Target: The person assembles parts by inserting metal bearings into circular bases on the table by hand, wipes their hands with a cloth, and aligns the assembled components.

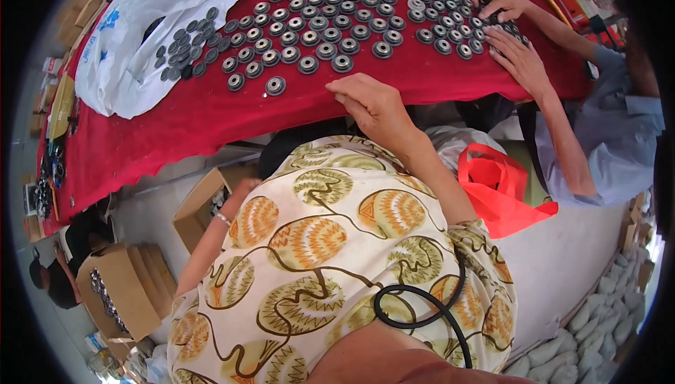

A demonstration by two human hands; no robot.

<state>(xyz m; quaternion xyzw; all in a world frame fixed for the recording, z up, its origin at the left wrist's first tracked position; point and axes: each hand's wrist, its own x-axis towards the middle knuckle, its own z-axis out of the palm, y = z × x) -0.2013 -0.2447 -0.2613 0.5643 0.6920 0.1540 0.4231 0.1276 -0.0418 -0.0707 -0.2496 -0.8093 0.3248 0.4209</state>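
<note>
My right hand [371, 103] rests on the near edge of the red-covered table [176, 124], fingers curled, with nothing visible in it. Just beyond it lie rows of round grey metal discs [320, 25]; the closest disc [342, 63] is a short way from my knuckles. My left arm reaches down under the table toward an open cardboard box [200, 208]. My left hand [242, 190] is at the box's rim, partly hidden by my patterned shirt, so its fingers do not show.
A white plastic bag [133, 39] with dark rings spilling out lies at the table's left. A second person's hands [517, 57] sort more discs [446, 22] at the right. A red bag [499, 187] hangs below. More cardboard boxes [119, 289] stand lower left.
</note>
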